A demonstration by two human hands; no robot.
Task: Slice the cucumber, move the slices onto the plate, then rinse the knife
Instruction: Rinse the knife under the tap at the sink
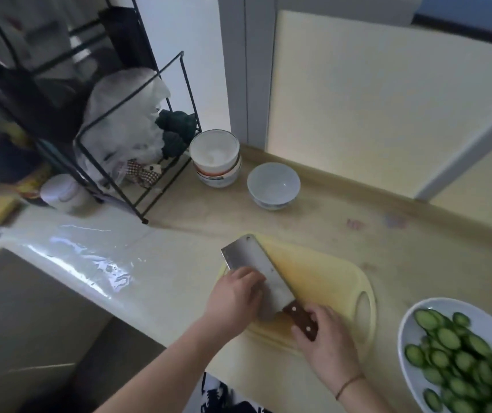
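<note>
right hand [326,338]: fingers curled round cleaver [258,274] handle
left hand [234,296]: fingers laid flat on blade (holding nothing)
cleaver: over cutting board [328,281]
cucumber slices [459,356]: on white plate [406,332], right on tabletop [179,263]

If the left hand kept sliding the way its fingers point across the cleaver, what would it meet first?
The left hand lies on the cleaver blade, fingers pointing right. Going on, it would probably leave the blade's spine and meet the bare cutting board. The plate of cucumber slices lies farther right and nearer.
</note>
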